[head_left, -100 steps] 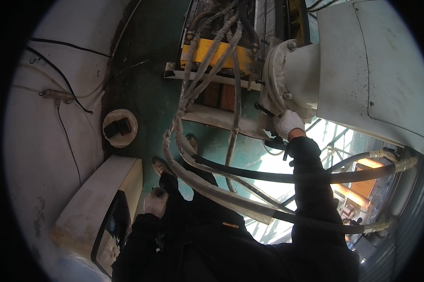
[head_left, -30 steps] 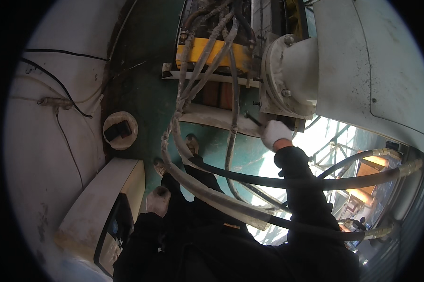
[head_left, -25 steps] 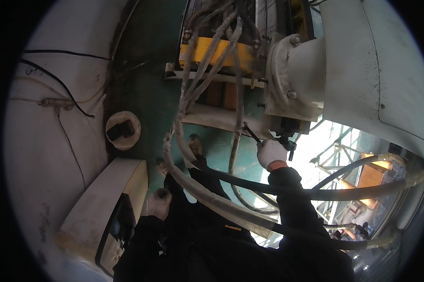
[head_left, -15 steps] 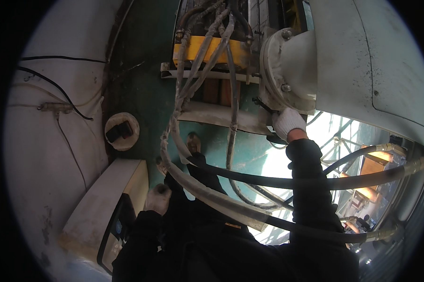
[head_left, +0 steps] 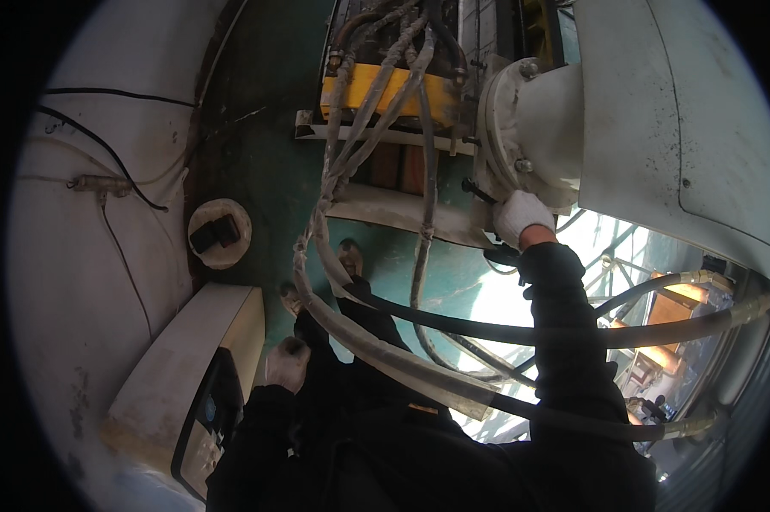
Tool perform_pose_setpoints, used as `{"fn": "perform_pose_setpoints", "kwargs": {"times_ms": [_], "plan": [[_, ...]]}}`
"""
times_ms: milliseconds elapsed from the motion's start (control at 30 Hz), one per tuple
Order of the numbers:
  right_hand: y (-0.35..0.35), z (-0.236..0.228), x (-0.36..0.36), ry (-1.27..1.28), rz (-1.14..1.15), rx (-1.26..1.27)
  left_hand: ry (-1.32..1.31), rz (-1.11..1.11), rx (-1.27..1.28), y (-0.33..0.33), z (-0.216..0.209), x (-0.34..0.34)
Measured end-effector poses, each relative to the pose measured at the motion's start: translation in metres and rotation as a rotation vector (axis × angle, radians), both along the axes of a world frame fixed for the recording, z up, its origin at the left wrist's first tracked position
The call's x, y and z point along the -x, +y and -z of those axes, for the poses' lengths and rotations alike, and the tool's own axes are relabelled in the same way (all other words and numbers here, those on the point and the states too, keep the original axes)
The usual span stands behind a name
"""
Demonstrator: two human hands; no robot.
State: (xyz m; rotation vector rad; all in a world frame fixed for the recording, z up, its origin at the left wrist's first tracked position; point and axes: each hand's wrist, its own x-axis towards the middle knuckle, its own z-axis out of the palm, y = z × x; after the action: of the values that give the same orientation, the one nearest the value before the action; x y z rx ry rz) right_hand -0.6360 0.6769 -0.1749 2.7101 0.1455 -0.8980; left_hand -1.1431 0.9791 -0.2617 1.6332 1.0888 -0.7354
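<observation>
My right hand (head_left: pixel 522 219), in a white knitted glove, reaches forward past the hoses. It is closed on a black handle (head_left: pixel 477 189), whose end sticks out to the left below the large grey round flange (head_left: pixel 511 128). A cable and dark fitting hang just under that hand. My left hand (head_left: pixel 287 364), also gloved, is low beside my leg with its fingers curled in. Whatever may be inside it is hidden. To its left stands a white cabinet (head_left: pixel 199 346) with a dark glossy panel.
Several wrapped hoses (head_left: pixel 402 358) cross in front of me, over my right arm. A yellow machine block (head_left: pixel 389 96) sits ahead. On the green floor (head_left: pixel 270 162) stands a round pale stool (head_left: pixel 220 234) bearing dark blocks. Bright light and metal framing show at right.
The view has shifted slightly. My right hand stays on the black handle below the flange, and my left hand remains curled by my leg.
</observation>
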Motion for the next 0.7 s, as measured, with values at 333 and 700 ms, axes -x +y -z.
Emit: {"fn": "perform_pose_setpoints", "kwargs": {"times_ms": [333, 700], "plan": [[-0.002, 0.006, 0.039, -0.035, 0.004, -0.042, -0.041, 0.035, -0.012, -0.001, -0.004, -0.015], [-0.010, 0.022, 0.064, -0.192, -0.021, -0.087, -0.049, 0.119, -0.020, -0.003, -0.002, -0.026]]}}
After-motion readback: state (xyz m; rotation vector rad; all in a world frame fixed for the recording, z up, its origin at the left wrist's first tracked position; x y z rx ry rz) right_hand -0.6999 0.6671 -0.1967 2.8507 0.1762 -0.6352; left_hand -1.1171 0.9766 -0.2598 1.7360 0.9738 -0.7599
